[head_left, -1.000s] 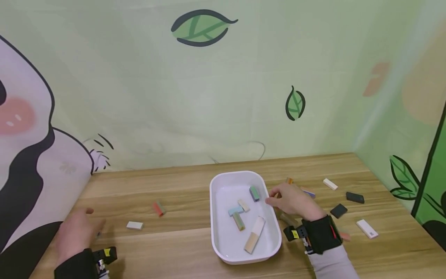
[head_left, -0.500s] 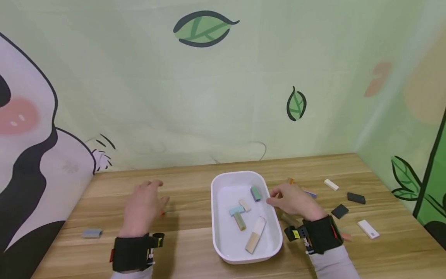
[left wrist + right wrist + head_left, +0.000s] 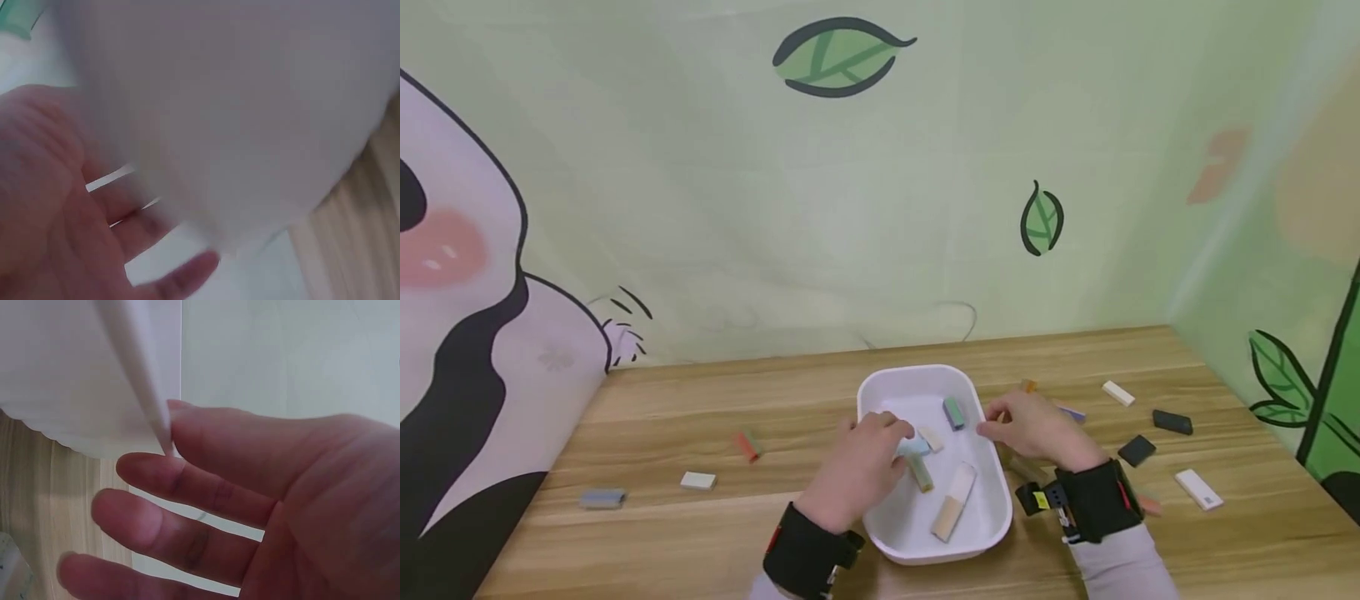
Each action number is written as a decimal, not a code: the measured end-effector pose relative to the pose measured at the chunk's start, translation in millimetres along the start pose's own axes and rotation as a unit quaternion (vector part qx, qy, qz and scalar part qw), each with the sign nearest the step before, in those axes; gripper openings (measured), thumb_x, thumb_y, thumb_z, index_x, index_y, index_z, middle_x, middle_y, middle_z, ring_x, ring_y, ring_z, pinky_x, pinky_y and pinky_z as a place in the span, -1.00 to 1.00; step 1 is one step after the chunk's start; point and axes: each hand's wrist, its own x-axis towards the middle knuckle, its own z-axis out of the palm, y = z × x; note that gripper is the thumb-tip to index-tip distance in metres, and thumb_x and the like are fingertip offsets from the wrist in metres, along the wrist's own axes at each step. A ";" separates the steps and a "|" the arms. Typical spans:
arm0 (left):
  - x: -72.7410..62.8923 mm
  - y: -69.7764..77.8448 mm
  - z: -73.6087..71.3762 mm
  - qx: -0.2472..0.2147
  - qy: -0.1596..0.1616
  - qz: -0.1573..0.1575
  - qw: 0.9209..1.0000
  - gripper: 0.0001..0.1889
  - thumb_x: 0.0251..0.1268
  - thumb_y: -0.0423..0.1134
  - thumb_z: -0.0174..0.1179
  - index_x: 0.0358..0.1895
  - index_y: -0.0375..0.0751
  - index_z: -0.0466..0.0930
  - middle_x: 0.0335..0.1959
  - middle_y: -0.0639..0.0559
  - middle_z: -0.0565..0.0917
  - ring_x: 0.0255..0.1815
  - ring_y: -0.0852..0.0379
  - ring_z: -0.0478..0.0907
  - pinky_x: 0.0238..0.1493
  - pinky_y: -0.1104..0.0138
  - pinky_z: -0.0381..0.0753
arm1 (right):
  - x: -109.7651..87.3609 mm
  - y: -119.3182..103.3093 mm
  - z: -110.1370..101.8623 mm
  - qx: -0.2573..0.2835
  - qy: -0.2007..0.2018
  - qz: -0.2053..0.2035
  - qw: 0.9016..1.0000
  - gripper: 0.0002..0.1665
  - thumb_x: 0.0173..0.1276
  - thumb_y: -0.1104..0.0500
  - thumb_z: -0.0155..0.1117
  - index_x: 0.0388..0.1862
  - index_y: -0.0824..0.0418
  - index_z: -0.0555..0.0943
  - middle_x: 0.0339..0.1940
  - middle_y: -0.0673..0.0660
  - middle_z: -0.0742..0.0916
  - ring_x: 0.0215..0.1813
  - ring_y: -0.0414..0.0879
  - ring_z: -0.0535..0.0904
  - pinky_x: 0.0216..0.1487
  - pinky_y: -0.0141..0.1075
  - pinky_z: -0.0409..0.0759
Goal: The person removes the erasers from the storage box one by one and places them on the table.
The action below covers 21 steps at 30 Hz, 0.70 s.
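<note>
A white plastic tray (image 3: 904,527) stands on the wooden table. Inside lie a green block (image 3: 953,413), a small beige block (image 3: 932,438), a light blue block (image 3: 916,447), an olive block (image 3: 921,472) and a longer white-and-beige piece (image 3: 953,502). My left hand (image 3: 863,465) is over the tray's left side, fingers loosely bent, partly covering the light blue block; nothing shows in its grasp. With thumb and forefinger, my right hand (image 3: 1037,429) pinches the right rim. The left wrist view shows the loose fingers (image 3: 140,231) beside the blurred white tray.
Left of the tray lie a grey-blue block (image 3: 602,498), a white block (image 3: 698,481) and a red-green block (image 3: 748,446). On the right are black pieces (image 3: 1172,422), white pieces (image 3: 1198,489) and others partly behind my right hand. A printed cloth (image 3: 737,208) backs the table.
My left hand has moved right from the table's left side, past the red-green block, to over the tray. The right hand has stayed on the rim.
</note>
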 end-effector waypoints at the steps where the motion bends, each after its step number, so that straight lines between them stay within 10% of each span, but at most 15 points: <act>1: 1.3 4.6 2.8 0.009 -0.004 0.004 1.000 -0.73 0.19 -0.27 0.35 -0.03 -0.14 0.67 -0.11 0.01 0.65 -0.09 0.04 0.52 -0.04 0.09 0.31 | -0.2 0.6 -1.1 -0.002 0.001 -0.002 1.000 -0.82 0.40 0.12 0.25 -0.41 0.13 0.65 -0.62 -0.02 0.52 -0.57 -0.16 0.40 -0.52 -0.32 0.33; 9: 0.9 22.9 23.8 0.067 -0.041 0.006 0.997 -0.67 0.14 -0.11 0.40 -0.02 -0.07 0.65 -0.21 0.08 0.64 -0.14 0.08 0.56 0.19 -0.10 0.26 | -0.6 6.3 -1.2 0.001 0.007 -0.013 1.000 -0.83 0.38 0.14 0.27 -0.43 0.13 0.64 -0.63 -0.03 0.50 -0.57 -0.15 0.40 -0.52 -0.29 0.33; 21: -1.7 22.3 34.5 0.102 -0.035 0.003 0.994 -0.63 0.12 -0.02 0.40 -0.04 -0.09 0.65 -0.26 0.03 0.56 -0.17 0.07 0.51 -0.20 0.19 0.41 | 0.5 2.3 1.6 0.006 0.013 -0.023 1.000 -0.83 0.37 0.14 0.28 -0.43 0.14 0.65 -0.63 -0.03 0.50 -0.56 -0.16 0.40 -0.51 -0.30 0.34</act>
